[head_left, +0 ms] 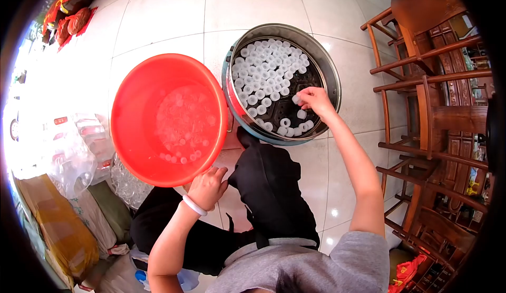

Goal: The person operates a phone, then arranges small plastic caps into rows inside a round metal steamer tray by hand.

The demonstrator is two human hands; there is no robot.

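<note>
Right hand: I'm pinching a white piece (297, 99) in closed fingertips, its smallness perhaps calling for that, above the round pan (322, 55) at 12 o'clock
Left hand (206, 188): half-curling at the red basin's (126, 95) 5 o'clock rim, maybe steadying it; I cannot tell whether it's gripping
Pan's pieces (266, 74): sitting mostly toward 10 o'clock, seemingly spread against piling
Basin: standing at 11 o'clock, probably keeping loose pieces (183, 160) within reach

Basin (133, 114) is glossy plastic; right of basin, pan (329, 66) is shiny metal, white rings (266, 67) look matt.

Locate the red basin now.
In the head view, the red basin sits left of centre, beside the round metal-rimmed tray, with the left hand at its near rim.
</note>
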